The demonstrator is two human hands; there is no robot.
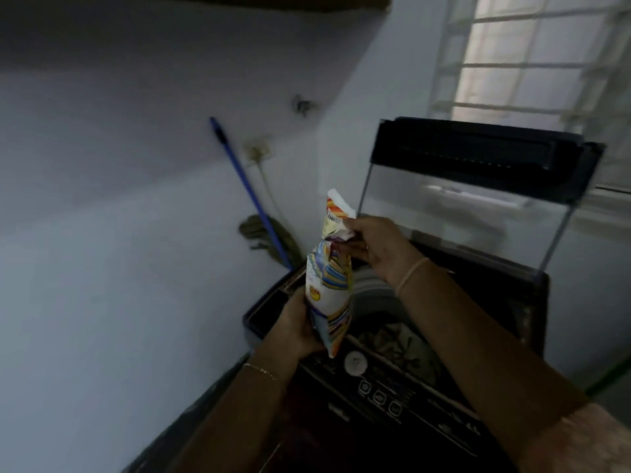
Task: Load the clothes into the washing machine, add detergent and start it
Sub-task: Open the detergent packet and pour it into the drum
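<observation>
A colourful striped detergent packet (pixel 330 288) stands upright above the front left corner of a dark top-loading washing machine (pixel 532 302). My left hand (pixel 300 326) grips the packet's lower part. My right hand (pixel 372 245) pinches the packet's crumpled top flap. The machine's glass lid (pixel 461 203) is raised upright. Patterned clothes (pixel 399 339) lie inside the drum. A white dial (pixel 355 362) and three buttons (pixel 379 397) sit on the front control panel.
A blue mop handle (pixel 246 189) leans against the pale wall, left of the machine, with its olive mop head (pixel 259 233) near the machine's back corner. A wall socket (pixel 257 150) sits behind it. A barred window (pixel 532 56) is above the lid.
</observation>
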